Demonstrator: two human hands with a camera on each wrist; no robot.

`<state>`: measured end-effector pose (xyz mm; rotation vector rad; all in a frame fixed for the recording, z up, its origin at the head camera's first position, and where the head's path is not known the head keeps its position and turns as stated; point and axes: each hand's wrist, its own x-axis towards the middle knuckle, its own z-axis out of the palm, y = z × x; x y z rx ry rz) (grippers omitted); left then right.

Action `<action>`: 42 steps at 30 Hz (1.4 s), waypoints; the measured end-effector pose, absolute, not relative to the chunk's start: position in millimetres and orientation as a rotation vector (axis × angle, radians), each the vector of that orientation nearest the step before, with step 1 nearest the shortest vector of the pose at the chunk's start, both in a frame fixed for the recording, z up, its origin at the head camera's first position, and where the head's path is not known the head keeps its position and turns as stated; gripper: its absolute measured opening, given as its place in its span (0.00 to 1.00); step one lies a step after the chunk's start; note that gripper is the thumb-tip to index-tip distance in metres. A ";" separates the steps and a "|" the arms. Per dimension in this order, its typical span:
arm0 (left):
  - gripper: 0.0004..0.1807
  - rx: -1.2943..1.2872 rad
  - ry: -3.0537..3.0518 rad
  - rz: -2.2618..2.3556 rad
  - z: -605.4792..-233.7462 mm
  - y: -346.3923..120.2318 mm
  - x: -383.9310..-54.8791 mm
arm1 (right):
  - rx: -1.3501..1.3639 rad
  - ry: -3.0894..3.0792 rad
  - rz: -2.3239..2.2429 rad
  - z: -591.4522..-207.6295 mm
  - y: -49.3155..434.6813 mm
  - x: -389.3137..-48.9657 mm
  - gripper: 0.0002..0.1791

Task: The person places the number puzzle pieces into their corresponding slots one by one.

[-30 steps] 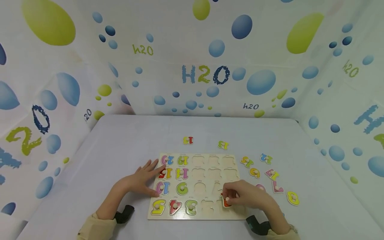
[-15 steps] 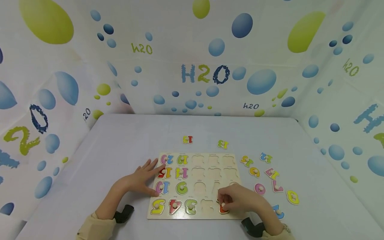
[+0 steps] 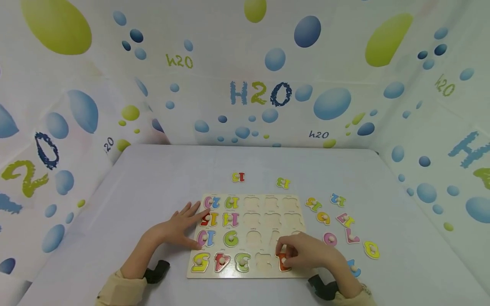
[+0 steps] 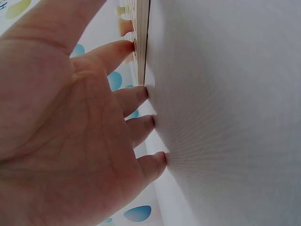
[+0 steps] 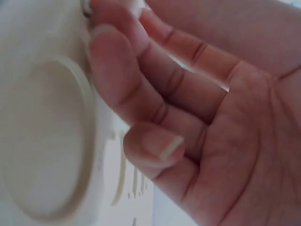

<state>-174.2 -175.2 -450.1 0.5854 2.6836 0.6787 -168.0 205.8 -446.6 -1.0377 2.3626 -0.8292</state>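
Observation:
A wooden number puzzle board (image 3: 252, 275) lies on the table, its numerals upside down from this view. With fingers spread, my left hand (image 3: 177, 229) rests along the board's left edge; index finger and thumb reach onto it. The left wrist view shows the other fingertips touching the white cloth (image 4: 225, 113). At the near right slot my right hand (image 3: 308, 250) pinches the red number 1 piece (image 3: 282, 267), which lies at or in the recess. In the right wrist view the curled fingers (image 5: 115, 66) stand close to the board, and the piece is mostly hidden.
Loose number pieces lie right of the board, including a pink 0 (image 3: 329, 239), a yellow 0 (image 3: 371, 250), a pink 7 (image 3: 351, 236) and a blue piece (image 3: 353, 268). Beyond its far edge are an 18 (image 3: 238, 177) and a 13 (image 3: 283, 183).
My right hand has moved slightly left and lowered the red 1 from a tilt to its slot, then barely shifted. The left hand has stayed on the board's edge.

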 end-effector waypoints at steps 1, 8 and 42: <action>0.54 0.584 2.685 0.678 -450.4 -175.4 -174.2 | -1.029 2.349 -0.847 -446.1 208.3 -169.0 0.08; 0.54 0.562 2.687 0.694 -450.7 -175.4 -172.4 | -0.995 2.443 -0.944 -432.0 240.8 -178.7 0.10; 0.54 0.563 2.692 0.673 -447.6 -173.1 -171.7 | -0.641 2.630 -1.064 -452.5 311.5 -197.7 0.06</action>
